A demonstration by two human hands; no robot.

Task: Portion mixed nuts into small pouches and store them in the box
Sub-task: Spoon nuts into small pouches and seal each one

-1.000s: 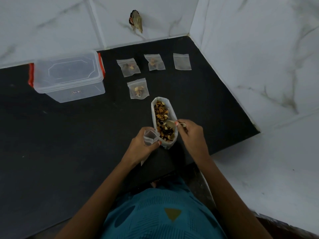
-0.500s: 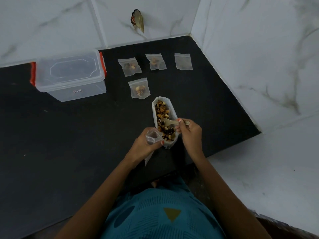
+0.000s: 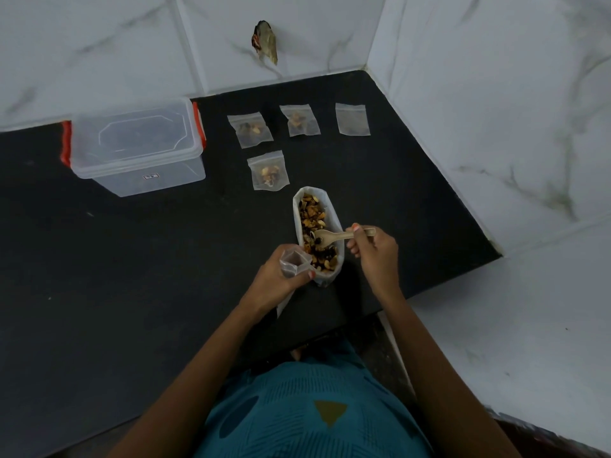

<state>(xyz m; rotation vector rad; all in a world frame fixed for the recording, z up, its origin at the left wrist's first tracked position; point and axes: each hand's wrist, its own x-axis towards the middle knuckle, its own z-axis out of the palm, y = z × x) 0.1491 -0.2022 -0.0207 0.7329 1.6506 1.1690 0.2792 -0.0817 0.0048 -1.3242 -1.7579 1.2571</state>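
A white bag of mixed nuts [image 3: 317,219] stands open on the black counter [image 3: 132,292]. My right hand [image 3: 375,252] grips a small wooden spoon [image 3: 334,235] whose bowl lies in the nuts. My left hand [image 3: 281,279] holds an open, empty clear pouch [image 3: 292,263] just left of the bag. Three pouches with nuts lie beyond: one near the bag [image 3: 268,170], two in the back row [image 3: 250,129] [image 3: 300,120]. A fourth pouch [image 3: 352,119] at the right looks nearly empty. The clear lidded box [image 3: 135,147] with red clasps stands at the back left.
White marble tile walls [image 3: 496,94] close in the counter at the back and right. A brown chipped spot [image 3: 266,41] marks the back wall. The counter's front edge runs close to my teal shirt [image 3: 314,414].
My right hand drew back to the right along the spoon handle, and the spoon's bowl now lies lower in the nuts. The left hand with the pouch stayed put.
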